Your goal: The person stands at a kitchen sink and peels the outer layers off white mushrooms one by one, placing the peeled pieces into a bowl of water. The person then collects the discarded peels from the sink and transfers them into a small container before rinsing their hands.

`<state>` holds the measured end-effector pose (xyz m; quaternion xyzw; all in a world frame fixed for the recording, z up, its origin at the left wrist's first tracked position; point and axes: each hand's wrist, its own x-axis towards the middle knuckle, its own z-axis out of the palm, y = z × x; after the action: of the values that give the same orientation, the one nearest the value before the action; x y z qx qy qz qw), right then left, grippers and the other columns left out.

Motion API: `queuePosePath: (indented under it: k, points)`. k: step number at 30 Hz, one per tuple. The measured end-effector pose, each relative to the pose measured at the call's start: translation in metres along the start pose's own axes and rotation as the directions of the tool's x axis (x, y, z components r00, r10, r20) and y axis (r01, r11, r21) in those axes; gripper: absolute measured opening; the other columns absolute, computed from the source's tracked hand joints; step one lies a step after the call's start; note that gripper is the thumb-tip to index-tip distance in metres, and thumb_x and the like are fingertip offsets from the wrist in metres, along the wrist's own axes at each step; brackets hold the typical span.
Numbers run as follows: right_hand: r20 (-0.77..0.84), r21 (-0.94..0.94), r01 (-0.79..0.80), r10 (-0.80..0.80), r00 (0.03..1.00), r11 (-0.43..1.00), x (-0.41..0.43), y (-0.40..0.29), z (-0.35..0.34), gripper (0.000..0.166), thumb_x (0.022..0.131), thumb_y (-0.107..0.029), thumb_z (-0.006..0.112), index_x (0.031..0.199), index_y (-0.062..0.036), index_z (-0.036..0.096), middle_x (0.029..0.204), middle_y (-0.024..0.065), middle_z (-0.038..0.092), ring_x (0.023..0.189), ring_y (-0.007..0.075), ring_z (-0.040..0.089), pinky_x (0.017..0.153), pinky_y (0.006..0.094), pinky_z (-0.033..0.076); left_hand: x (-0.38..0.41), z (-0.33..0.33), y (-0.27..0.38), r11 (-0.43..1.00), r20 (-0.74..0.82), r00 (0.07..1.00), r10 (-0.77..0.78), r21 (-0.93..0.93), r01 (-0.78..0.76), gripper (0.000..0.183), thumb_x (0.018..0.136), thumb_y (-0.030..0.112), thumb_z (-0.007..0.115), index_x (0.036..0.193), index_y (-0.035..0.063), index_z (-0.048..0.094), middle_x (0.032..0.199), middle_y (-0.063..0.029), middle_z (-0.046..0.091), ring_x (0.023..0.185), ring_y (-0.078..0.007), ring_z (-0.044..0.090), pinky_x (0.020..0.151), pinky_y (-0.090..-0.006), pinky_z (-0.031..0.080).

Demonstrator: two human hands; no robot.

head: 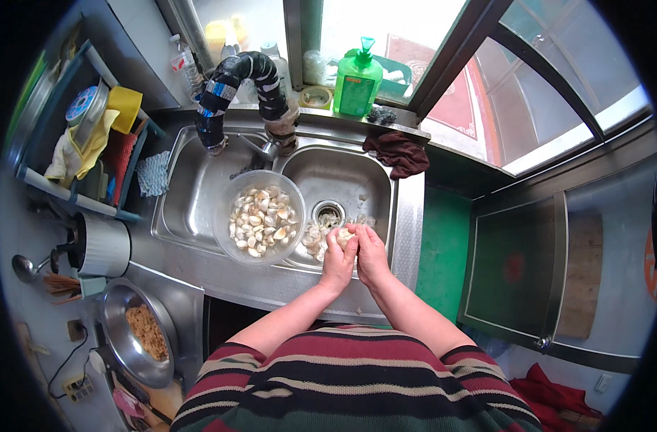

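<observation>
Over the near edge of the right sink basin, my left hand (pixel 339 264) and my right hand (pixel 371 254) meet around a pale garlic bulb (pixel 344 236). My left fingers are closed on it, and my right fingers press against its right side. Below them, papery garlic skins (pixel 313 237) lie in the basin beside the drain (pixel 329 212). Just left of my hands, a translucent plastic bowl (pixel 224 243) full of garlic cloves (pixel 263 218) rests across the divider between the two basins.
A tape-wrapped faucet pipe (pixel 242 67) arches above the left basin (pixel 190 189). A green pump bottle (pixel 359 81) and a dark red cloth (pixel 398 154) are at the back ledge. On the left stand a rack (pixel 47 183), a ribbed pot (pixel 107 243) and a steel bowl (pixel 169 324).
</observation>
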<state>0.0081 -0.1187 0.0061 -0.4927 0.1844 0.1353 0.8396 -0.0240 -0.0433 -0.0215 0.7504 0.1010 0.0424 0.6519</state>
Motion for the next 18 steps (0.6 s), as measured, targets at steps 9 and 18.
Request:
queuePosePath:
  k: [9,18]
  points:
    - [-0.135,0.003,-0.112,0.112,0.984,0.994,0.06,0.01,-0.049,0.028,0.094,-0.029,0.042,0.105,-0.0055,0.053,0.08,0.006,0.054,0.071,0.0189,0.054,0.063,0.0325,0.046,0.01,-0.02,0.012,0.713,0.439,0.885,-0.154,-0.571,0.407,0.041,0.091,0.023,0.05,0.125,0.0094,0.03,0.101,-0.0089,0.054,0.083,-0.0179,0.059,0.064,-0.026,0.047]
    - [0.346,-0.733,0.197,0.107,0.932,0.65,0.045,-0.012,-0.061,0.044,0.089,-0.034,0.049,0.127,-0.0124,0.048,0.125,0.0157,0.05,0.108,0.0273,0.053,0.092,0.0358,0.042,0.026,-0.045,0.015,0.999,0.406,0.912,-0.052,0.019,0.049,0.044,0.077,0.0,0.063,0.115,0.0026,0.04,0.105,-0.0073,0.053,0.087,-0.0115,0.056,0.074,-0.0269,0.049]
